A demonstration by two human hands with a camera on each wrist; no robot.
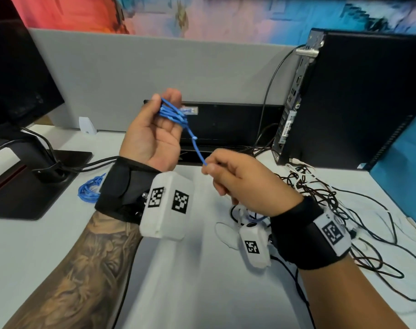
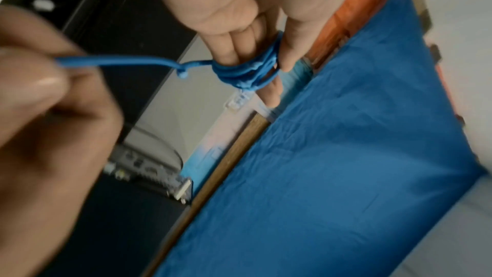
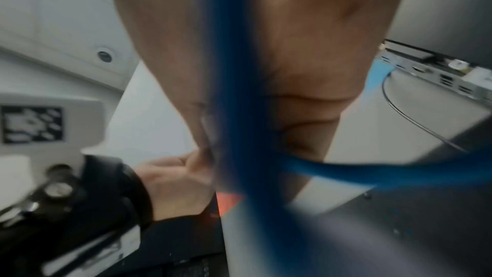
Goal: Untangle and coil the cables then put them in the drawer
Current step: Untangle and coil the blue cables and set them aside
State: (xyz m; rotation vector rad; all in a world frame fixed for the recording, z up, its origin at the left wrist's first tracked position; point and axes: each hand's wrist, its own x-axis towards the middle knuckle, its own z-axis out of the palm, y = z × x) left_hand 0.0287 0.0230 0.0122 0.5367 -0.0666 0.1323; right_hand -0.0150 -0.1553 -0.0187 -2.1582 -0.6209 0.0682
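Note:
A blue cable (image 1: 172, 113) is wound in several turns round the fingers of my left hand (image 1: 154, 131), raised palm up above the desk. In the left wrist view the blue coil (image 2: 250, 73) sits between thumb and fingers, with a clear plug (image 2: 239, 100) hanging beside it. A short taut length with a small knot (image 1: 194, 138) runs down to my right hand (image 1: 235, 179), which pinches the cable's free part. The right wrist view shows the blue cable (image 3: 234, 113) blurred across my right palm. A second blue coil (image 1: 89, 188) lies on the desk left of my left wrist.
A tangle of black, brown and white cables (image 1: 332, 210) spreads over the desk at the right. A black computer case (image 1: 344, 98) stands at the back right, a monitor stand (image 1: 35, 181) at the left, a grey partition (image 1: 154, 74) behind. No drawer shows.

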